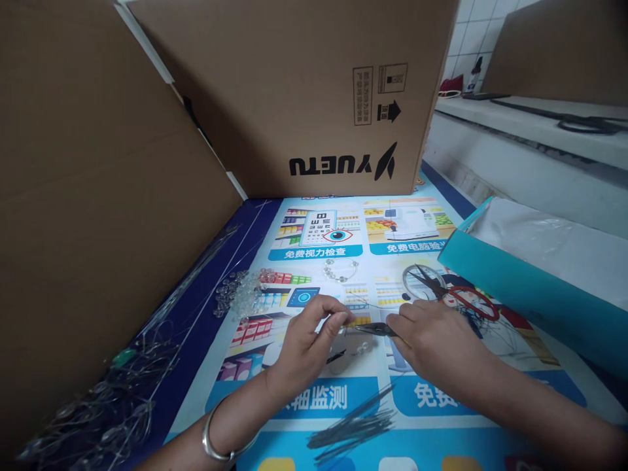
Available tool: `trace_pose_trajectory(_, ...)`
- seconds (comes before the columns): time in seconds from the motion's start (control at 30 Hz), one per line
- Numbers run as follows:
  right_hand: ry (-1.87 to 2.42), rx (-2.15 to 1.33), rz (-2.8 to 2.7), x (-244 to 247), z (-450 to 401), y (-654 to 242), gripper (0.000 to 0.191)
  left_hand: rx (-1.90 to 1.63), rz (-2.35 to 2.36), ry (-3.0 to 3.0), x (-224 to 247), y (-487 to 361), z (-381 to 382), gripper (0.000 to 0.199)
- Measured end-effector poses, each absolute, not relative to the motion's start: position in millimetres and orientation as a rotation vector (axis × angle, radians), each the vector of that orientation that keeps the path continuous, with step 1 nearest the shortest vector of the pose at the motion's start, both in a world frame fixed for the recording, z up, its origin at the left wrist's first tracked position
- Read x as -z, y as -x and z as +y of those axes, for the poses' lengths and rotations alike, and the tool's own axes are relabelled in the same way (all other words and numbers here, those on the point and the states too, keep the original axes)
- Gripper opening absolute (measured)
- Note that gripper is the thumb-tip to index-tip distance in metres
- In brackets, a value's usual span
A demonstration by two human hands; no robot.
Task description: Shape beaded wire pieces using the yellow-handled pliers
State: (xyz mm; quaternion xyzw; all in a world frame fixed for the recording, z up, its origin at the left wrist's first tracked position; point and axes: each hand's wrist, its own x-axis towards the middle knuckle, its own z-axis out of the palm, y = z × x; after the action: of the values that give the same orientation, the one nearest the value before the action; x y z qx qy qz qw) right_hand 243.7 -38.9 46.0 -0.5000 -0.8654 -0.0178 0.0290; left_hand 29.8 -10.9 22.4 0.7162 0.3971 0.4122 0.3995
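Note:
My left hand (316,330), with a silver bangle (210,435) on its wrist, pinches a thin wire (360,299) between thumb and fingertips. My right hand (432,333) is closed round the pliers (375,329), whose jaws point left toward my left fingertips. What the jaws grip is too small to tell. Just below the pliers lie a few clear beads (363,348). Beyond my hands rests a curved wire strung with clear beads (341,269). A bundle of dark wires (353,428) lies nearer to me on the printed sheet.
Clear beads (240,294) are heaped at left, above tangled beaded wires (112,399). Red-handled scissors (471,302) lie by a wire coil (422,281) at right, beside a teal box (534,268). Cardboard (304,85) stands at the back and left.

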Motion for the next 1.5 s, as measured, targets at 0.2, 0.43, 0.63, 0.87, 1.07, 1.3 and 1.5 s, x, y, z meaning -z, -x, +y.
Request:
trace_pose_trajectory(0.2,1.564,0.045,-2.636,-47.9,-37.7,-242.9,0.013,-1.123,0.869,-1.527,-17.5,-37.4,-10.7,0.008)
trace_pose_trajectory(0.43,1.573,0.135,-2.643,-51.2,-38.7,-244.2,0.012,-1.003,1.029,-1.798,-28.0,-26.6,-4.6,0.006)
trace_pose_trajectory(0.63,1.543,0.215,-2.663,-51.8,-40.9,-243.4,0.011,-0.870,1.054,-1.890,-40.7,-27.3,-3.6,0.010)
trace_pose_trajectory(0.87,1.561,0.220,-2.633,-57.2,-37.4,-245.4,0.014,-1.057,1.026,-1.932,-41.6,-37.2,-2.7,0.010)
trace_pose_trajectory(1.07,1.526,0.312,-2.581,-70.7,-28.5,-251.5,0.015,-1.058,1.103,-2.149,-59.1,-42.6,8.3,0.014)
trace_pose_trajectory(1.3,1.555,0.162,-2.487,-91.2,-17.5,-258.0,0.016,-1.194,0.916,-2.025,-75.1,-52.7,25.3,0.012)
trace_pose_trajectory(1.5,1.543,-0.282,-2.440,-96.9,-8.2,-262.2,0.020,-1.275,0.777,-2.039,-69.3,-48.6,32.4,0.012)
